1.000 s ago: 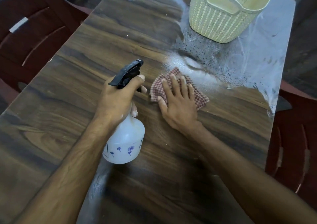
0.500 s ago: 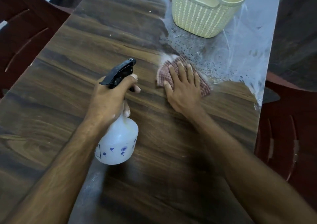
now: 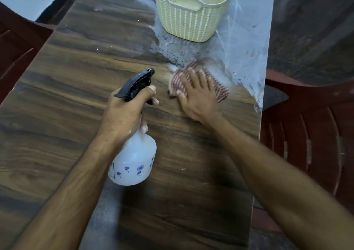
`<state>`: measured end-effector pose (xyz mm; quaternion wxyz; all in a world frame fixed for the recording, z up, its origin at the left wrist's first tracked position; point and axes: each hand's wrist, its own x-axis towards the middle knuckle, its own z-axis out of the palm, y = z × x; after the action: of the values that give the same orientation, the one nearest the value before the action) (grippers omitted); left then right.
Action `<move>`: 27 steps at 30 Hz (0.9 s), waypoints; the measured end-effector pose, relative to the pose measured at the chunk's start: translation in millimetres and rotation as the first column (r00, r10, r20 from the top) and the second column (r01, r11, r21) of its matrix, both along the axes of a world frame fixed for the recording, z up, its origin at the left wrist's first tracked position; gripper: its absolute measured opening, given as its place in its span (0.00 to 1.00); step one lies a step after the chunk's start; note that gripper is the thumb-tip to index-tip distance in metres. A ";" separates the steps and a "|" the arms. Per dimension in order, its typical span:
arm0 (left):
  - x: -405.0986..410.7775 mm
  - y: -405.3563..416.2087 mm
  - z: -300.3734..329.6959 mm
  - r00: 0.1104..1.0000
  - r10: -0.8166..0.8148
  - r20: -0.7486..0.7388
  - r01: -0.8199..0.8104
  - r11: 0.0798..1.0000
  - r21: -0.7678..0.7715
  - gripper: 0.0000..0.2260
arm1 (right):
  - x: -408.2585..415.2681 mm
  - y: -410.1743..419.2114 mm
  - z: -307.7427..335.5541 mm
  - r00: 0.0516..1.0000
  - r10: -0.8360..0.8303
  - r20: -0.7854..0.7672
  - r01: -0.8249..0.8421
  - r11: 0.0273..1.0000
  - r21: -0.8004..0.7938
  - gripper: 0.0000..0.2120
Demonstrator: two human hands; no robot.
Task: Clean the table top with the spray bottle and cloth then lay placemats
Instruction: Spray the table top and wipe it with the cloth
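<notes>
We are looking down on a dark wood-grain bench (image 3: 76, 100) whose far right part is showing a pale, wet-looking sheen speckled with dark dots. Dark red plastic chairs (image 3: 306, 134) are standing at both long sides, each cut off by the frame edge, so we are seeing only parts of seats and backs. At the far end a cream woven-pattern plastic basket (image 3: 191, 19) is standing on the wet patch; its top is running out of view and we cannot tell what it is holding.

Our left hand (image 3: 124, 113) is gripping the neck of a translucent white spray bottle with a black trigger head and small blue flower prints (image 3: 134, 161). The fingers (image 3: 151, 88) are curling round the trigger, and the hand is hiding the neck itself. The bottle is tilting, nozzle pointing away from us toward the wet area; whether its base is touching the bench we cannot tell.

Our right hand (image 3: 197, 94) is lying flat, fingers straight and slightly spread, pressing on a red-and-white checked cloth (image 3: 220, 90) at the near edge of the sheen, just right of the nozzle. Both hand and cloth are blurring, so the cloth's folds are hard to make out, and the palm is covering much of it.
</notes>
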<state>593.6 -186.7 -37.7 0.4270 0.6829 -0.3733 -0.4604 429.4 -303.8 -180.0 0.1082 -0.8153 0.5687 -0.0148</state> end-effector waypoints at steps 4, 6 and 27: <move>-17.5 -3.4 -0.3 1.000 -0.020 0.010 0.020 1.000 0.000 0.07 | -36.8 55.9 -0.9 0.998 0.056 -0.003 -0.056 0.998 0.043 0.30; -23.5 -3.8 -3.6 0.999 -0.035 -0.007 0.035 0.999 0.009 0.08 | -70.8 52.5 -2.6 0.999 -0.007 -0.041 0.008 0.999 0.031 0.30; -62.2 -9.8 -15.2 0.994 -0.107 -0.013 0.108 0.994 0.030 0.09 | -133.5 71.0 -8.9 0.988 -0.144 -0.059 0.145 0.989 0.012 0.30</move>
<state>531.4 -196.5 -52.9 0.3932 0.6656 -0.4000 -0.4923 295.9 -232.8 -188.9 0.0970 -0.7712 0.6291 0.0055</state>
